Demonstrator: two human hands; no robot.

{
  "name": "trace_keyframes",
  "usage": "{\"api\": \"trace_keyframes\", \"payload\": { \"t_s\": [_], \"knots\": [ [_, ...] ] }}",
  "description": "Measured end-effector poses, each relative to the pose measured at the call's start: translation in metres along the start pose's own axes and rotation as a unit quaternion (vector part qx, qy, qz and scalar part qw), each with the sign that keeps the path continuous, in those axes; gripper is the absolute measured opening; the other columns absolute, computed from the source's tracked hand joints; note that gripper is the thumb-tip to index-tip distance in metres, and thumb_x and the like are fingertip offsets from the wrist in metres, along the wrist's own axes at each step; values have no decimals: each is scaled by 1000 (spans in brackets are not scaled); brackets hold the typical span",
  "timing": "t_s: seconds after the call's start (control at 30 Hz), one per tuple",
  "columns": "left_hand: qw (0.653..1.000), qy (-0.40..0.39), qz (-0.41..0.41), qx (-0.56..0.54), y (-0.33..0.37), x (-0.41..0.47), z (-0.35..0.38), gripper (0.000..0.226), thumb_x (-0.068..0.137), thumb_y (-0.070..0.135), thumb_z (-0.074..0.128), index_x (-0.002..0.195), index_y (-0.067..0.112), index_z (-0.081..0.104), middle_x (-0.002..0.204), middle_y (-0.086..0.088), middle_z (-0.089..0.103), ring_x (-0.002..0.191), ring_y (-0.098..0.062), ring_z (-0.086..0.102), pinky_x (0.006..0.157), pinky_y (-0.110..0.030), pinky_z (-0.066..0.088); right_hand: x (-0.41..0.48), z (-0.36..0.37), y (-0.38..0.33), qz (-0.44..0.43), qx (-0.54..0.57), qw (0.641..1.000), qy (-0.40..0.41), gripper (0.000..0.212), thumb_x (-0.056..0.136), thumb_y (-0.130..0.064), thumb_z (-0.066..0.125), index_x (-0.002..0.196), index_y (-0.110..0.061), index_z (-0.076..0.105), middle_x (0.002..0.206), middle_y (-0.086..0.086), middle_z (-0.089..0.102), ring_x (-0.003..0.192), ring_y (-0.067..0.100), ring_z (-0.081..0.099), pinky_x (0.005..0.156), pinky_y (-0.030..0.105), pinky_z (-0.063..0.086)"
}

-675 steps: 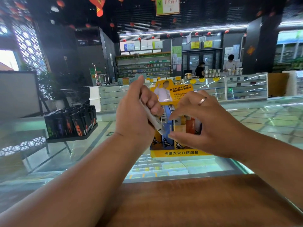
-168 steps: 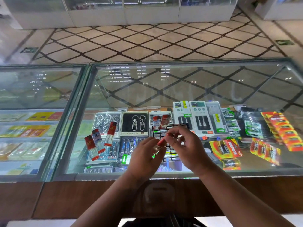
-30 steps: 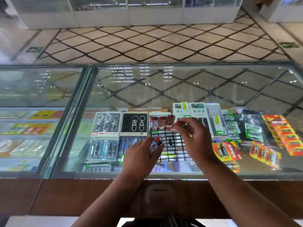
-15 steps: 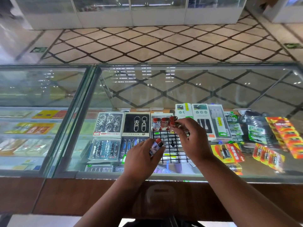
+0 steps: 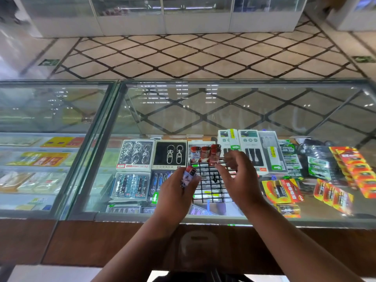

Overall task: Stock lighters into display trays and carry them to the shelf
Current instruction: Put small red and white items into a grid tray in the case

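While upright in the left hand [image 5: 174, 193], red-capped lighter [image 5: 188, 176], pale printed body.

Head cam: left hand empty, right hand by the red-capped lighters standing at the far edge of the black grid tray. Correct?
Not quite. In the head view the left hand isn't empty: it grips a red-capped lighter. The rest holds: the right hand is by the row of lighters standing at the far edge of the black grid tray.
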State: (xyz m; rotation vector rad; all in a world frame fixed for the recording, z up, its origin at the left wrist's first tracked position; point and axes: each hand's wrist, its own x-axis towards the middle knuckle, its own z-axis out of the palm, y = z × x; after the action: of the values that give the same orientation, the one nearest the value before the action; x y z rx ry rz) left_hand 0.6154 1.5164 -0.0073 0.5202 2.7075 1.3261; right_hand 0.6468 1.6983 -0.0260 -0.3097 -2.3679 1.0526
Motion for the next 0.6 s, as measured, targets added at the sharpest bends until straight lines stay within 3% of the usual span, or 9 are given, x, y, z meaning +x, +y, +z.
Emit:
{"api": "trace_keyframes", "payload": {
  "t_s": [0.17,0.33,0.47,0.6],
  "knots": [
    [978,25,-82,-192,21,-2,-2,15,95,18,60,82,21,53,63,16,59,55,3,48,53,-11,37,-20,-9,-15,-55,20,997,-54,13,86,-28,57,85,-16,62,82,-9,60,82,9,55,77,33,46],
    [946,44,-114,-300,35,0,-3,14,96,12,57,83,8,56,56,15,59,52,5,50,53,-9,39,-36,-8,-31,-88,-42,981,-170,25,85,-47,58,92,-25,66,80,-16,61,86,11,55,81,39,41],
    [931,34,-152,-329,32,3,-1,18,96,22,59,80,13,61,65,1,63,58,-8,55,56,-20,45,-40,-3,-40,-65,-45,977,-199,29,83,-53,56,95,-29,67,81,-17,62,87,12,54,82,40,43],
    [912,23,-163,-375,28,6,2,17,94,24,60,79,21,65,75,-5,67,69,-17,60,70,-37,48,-36,0,-38,-19,-14,982,-189,22,81,-48,59,94,-32,66,79,-19,61,83,8,55,80,42,47]
  ]
}}
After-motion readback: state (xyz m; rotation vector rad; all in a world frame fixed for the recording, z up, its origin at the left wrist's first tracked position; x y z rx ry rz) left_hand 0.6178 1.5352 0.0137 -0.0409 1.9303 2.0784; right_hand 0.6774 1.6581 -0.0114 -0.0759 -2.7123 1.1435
